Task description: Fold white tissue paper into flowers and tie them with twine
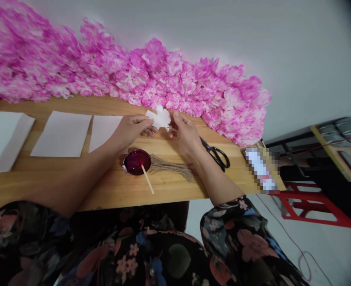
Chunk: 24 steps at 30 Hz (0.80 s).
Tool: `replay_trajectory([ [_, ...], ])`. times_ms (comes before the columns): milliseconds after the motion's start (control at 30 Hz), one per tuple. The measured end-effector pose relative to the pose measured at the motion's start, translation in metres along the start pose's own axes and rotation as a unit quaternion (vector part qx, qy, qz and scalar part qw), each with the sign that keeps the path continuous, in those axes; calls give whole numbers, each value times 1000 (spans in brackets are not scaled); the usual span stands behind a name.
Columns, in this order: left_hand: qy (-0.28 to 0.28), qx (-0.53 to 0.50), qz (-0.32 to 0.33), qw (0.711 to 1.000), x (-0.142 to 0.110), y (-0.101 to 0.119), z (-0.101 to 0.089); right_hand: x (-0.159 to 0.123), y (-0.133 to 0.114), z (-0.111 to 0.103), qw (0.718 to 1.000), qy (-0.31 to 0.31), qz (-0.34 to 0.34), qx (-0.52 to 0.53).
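A small white paper cut-out [161, 118] with lobed, petal-like edges is held up above the wooden table between both hands. My left hand [138, 126] pinches its left side between thumb and fingers. At the right edge of the paper, my right hand [185, 129] has its thumb and curled fingers closed. Below the hands stands a small bowl of dark red-purple liquid [136, 162], with a wooden stick [147, 179] leaning out of it. A bundle of thin brown stems [173, 167] lies beside the bowl. Black-handled scissors [218, 155] rest partly behind my right wrist.
Pink and white paper flowers [163, 75] are heaped along the table's back by the wall. White sheets [62, 134] and a larger white stack [2, 139] lie at left. A blurred phone-like object [260, 169] sits at the right end, near a red stool [315, 204].
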State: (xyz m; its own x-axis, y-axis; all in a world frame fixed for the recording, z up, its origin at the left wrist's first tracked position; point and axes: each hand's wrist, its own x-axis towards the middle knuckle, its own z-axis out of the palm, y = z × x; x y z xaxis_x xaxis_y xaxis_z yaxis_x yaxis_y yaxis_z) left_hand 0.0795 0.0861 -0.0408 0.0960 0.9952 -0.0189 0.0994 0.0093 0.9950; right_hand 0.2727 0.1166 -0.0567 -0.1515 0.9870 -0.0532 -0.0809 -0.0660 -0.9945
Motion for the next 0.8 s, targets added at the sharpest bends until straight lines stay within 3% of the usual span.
replay_trajectory([
  [167,16,16,5,1000,0,1,0,-3,-11,-3,992,14,-42,-115],
  [333,13,36,22,999,0,0,0,-8,-12,2,958,8,-145,-249],
  [567,2,116,41,992,5,-12,1,-11,-6,8,956,-31,-157,-245],
  [800,6,88,35,995,7,-15,-2,-2,-2,2,973,-39,-145,-173],
])
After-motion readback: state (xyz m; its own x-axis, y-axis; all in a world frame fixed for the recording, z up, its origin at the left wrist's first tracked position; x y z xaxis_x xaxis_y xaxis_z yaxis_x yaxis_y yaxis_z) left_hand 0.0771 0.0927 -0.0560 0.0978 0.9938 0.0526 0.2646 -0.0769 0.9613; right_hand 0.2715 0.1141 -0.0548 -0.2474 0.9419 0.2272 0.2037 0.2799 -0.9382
